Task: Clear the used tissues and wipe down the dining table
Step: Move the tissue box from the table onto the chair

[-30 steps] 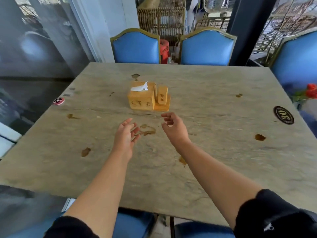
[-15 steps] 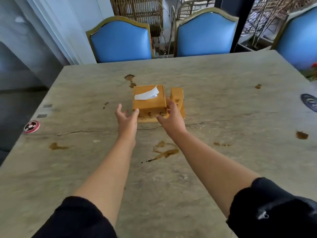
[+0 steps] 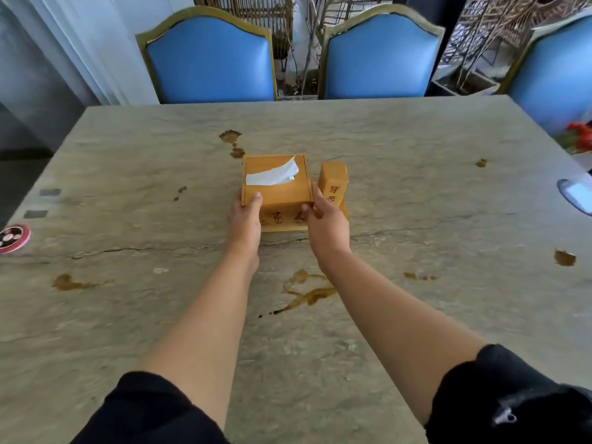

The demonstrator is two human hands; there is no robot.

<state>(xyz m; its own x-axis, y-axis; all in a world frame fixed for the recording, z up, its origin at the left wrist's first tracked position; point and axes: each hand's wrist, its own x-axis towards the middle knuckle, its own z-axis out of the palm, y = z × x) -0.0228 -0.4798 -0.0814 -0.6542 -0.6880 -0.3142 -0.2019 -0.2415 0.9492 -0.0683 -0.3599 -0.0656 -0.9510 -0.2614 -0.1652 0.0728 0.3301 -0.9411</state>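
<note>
A wooden tissue box (image 3: 278, 195) stands mid-table with a white tissue (image 3: 274, 176) poking out of its top slot. A small wooden toothpick holder (image 3: 334, 184) is attached on its right. My left hand (image 3: 244, 221) grips the box's near left corner, thumb on the lid. My right hand (image 3: 325, 224) grips the near right corner, fingers curled between box and holder. Brown stains mark the stone table (image 3: 416, 193), one large smear (image 3: 304, 293) lying between my forearms.
Two blue chairs (image 3: 209, 59) (image 3: 379, 56) stand at the far edge, a third (image 3: 557, 72) at the far right. A round red sticker (image 3: 12, 237) sits at the left edge, an oval badge (image 3: 576, 195) at the right. Red flowers (image 3: 579, 139) show beyond the right edge.
Both hands reached forward from above the table and closed on the tissue box's near corners. The view moved closer to the box.
</note>
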